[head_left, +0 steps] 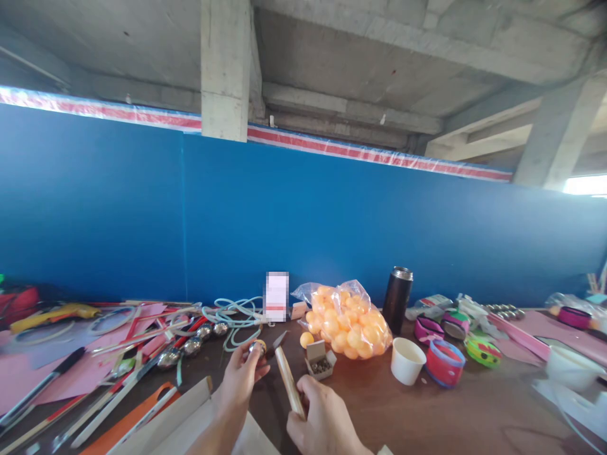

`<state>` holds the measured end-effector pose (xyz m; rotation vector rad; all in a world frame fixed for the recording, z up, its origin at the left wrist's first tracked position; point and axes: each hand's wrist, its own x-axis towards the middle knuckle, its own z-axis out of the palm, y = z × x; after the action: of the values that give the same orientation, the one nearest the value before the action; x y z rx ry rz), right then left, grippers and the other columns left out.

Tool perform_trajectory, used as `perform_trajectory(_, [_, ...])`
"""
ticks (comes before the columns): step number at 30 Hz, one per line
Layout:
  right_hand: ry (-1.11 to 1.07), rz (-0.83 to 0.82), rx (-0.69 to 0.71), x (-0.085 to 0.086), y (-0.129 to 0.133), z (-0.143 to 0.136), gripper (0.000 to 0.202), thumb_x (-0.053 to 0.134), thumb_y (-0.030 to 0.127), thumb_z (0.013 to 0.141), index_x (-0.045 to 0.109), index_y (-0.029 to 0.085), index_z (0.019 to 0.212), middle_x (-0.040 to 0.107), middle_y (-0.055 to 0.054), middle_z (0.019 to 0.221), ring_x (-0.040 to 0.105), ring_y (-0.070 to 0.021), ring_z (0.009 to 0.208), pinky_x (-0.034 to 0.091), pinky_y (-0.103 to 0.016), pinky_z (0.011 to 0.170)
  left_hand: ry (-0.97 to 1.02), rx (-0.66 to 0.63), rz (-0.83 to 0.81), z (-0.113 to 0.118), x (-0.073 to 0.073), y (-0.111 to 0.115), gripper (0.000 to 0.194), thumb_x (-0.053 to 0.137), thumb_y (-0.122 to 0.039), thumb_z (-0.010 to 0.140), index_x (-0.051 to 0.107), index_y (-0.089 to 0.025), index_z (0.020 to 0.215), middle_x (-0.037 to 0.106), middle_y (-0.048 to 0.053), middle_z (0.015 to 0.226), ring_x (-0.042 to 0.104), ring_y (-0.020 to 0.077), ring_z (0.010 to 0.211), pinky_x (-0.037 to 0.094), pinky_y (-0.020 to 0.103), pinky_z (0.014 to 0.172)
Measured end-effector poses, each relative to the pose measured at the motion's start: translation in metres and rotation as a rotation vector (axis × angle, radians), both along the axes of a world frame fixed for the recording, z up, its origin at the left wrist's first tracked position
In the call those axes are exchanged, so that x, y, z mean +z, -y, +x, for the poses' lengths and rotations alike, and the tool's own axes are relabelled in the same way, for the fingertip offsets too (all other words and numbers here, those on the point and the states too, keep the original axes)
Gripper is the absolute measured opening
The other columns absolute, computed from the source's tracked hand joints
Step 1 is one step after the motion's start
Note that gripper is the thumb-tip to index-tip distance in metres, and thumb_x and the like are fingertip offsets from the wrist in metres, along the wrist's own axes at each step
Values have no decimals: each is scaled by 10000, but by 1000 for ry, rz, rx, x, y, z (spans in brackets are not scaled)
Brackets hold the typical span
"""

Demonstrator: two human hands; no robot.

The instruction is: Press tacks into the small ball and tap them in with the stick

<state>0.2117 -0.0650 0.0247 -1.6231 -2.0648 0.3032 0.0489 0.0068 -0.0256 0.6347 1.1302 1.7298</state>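
In the head view, my left hand (240,381) holds a small shiny round object (257,347) between thumb and fingers, at the lower middle. My right hand (322,414) is wrapped round the wooden handle (287,379) of a tool. Its dark, pointed metal head (279,340) is up beside the round object; whether they touch I cannot tell. A small open box (320,370) of little metal pieces stands just beyond my right hand. Behind it, a clear plastic bag (348,322) is full of orange balls, and one loose orange ball (306,340) lies at its left.
A black bottle (398,300), a white paper cup (407,361) and colourful wristbands (444,362) stand to the right. On the left are silver balls (192,346), a pale blue cord (236,314), sticks, pens and a yellow glue gun (57,316). A blue partition (284,215) rises behind.
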Motion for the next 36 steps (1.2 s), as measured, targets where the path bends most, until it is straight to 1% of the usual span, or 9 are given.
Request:
perform_trajectory(3, [-13, 33, 2, -1, 0, -1, 113, 450, 152, 582, 410, 221, 663, 517, 34, 586, 434, -110, 508, 259, -188, 489, 3, 12, -17, 0, -1, -1, 300, 658, -299, 676, 566, -163, 927, 584, 36, 769, 597, 114, 602, 542, 307, 574])
perform_trajectory(7, [6, 15, 12, -4, -2, 1, 109, 456, 162, 574, 414, 219, 656, 515, 35, 572, 431, -107, 498, 251, -189, 482, -5, 11, -29, 0, 1, -1, 291, 663, -289, 670, 566, -161, 913, 586, 36, 763, 595, 114, 595, 541, 309, 566])
perform_trajectory(13, [14, 26, 21, -17, -9, 7, 109, 455, 178, 585, 463, 227, 682, 554, 36, 591, 463, -110, 509, 237, -195, 475, -42, -28, -21, 3, 6, 4, 368, 674, -344, 643, 574, -165, 948, 599, 40, 771, 600, 127, 619, 539, 298, 556])
perform_trajectory(19, [54, -73, 26, -29, -14, 8, 115, 478, 199, 587, 514, 227, 693, 608, 20, 637, 519, -125, 537, 255, -196, 471, -93, -36, -47, 4, 11, 7, 370, 671, -332, 642, 567, -163, 955, 598, 37, 767, 604, 135, 620, 538, 291, 525])
perform_trajectory(21, [64, -85, 30, -30, -14, 8, 123, 480, 193, 592, 528, 223, 701, 617, 13, 645, 532, -129, 544, 260, -199, 470, -103, -37, -44, 4, 12, 8, 368, 668, -339, 642, 570, -168, 951, 601, 37, 771, 610, 138, 626, 541, 294, 528])
perform_trajectory(25, [87, -52, 43, -29, -14, 7, 131, 483, 181, 610, 550, 213, 719, 625, -5, 659, 555, -145, 562, 267, -210, 474, -120, -61, -27, 4, 10, 8, 365, 654, -369, 650, 573, -176, 949, 608, 37, 778, 618, 140, 636, 544, 296, 537])
perform_trajectory(29, [83, -50, 59, -30, -13, 8, 82, 521, 234, 654, 565, 210, 719, 631, -10, 657, 568, -155, 572, 274, -217, 480, -119, -72, -30, 5, 10, 8, 380, 666, -371, 634, 574, -175, 947, 615, 37, 766, 619, 139, 610, 542, 297, 523])
perform_trajectory(33, [-10, -29, 64, -28, -14, 10, 102, 521, 297, 733, 584, 229, 775, 647, 1, 710, 588, -148, 631, 326, -206, 529, -142, -88, -42, 6, 11, 9, 392, 659, -380, 639, 568, -170, 958, 617, 44, 777, 621, 147, 628, 540, 295, 526])
perform_trajectory(36, [-115, 38, 59, -24, -16, 11, 95, 497, 268, 767, 571, 241, 819, 643, 12, 757, 592, -141, 680, 367, -200, 584, -167, -96, -38, 7, 13, 11, 398, 643, -393, 652, 562, -168, 970, 615, 49, 797, 614, 143, 636, 534, 281, 521])
